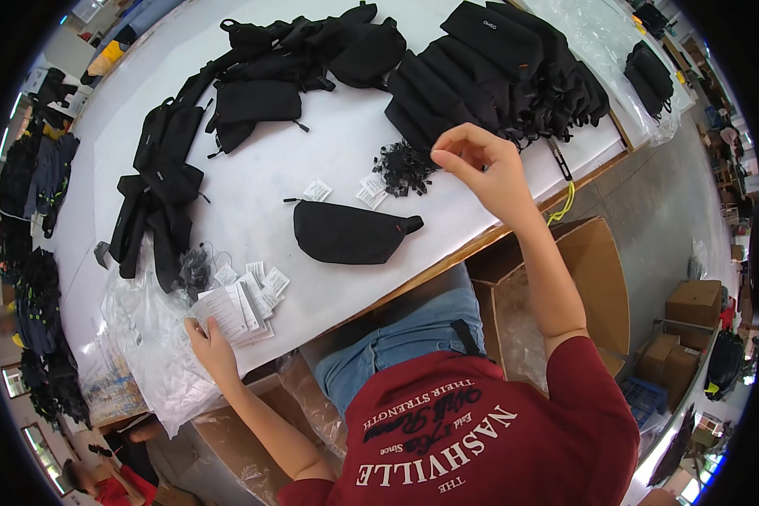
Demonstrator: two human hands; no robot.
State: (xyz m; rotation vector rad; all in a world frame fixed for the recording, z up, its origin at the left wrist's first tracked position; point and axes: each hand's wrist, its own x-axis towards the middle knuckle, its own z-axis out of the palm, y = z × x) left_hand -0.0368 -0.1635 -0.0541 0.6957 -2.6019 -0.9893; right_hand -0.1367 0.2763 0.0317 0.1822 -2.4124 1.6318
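Observation:
On the white table, a black waist bag [346, 234] lies flat in front of me, its zip pull at the left end. My left hand [213, 347] grips the edge of a white printed card [221, 312] at the stack of cards by the table's near edge, thumb on top. My right hand [485, 164] is raised to the right, thumb and fingers curled into a pinch; whatever is between them is too small to make out. Just left of it sits a heap of small black tag strings [403, 168]. White labels [371, 191] lie between that heap and the bag.
Black bags are piled at the far right [489, 76] and strewn along the far left [170, 152]. Clear plastic bags [148, 337] cover the left corner. A black cutter [559, 158] with a yellow cord lies at the right edge; an open cardboard box [594, 270] stands below.

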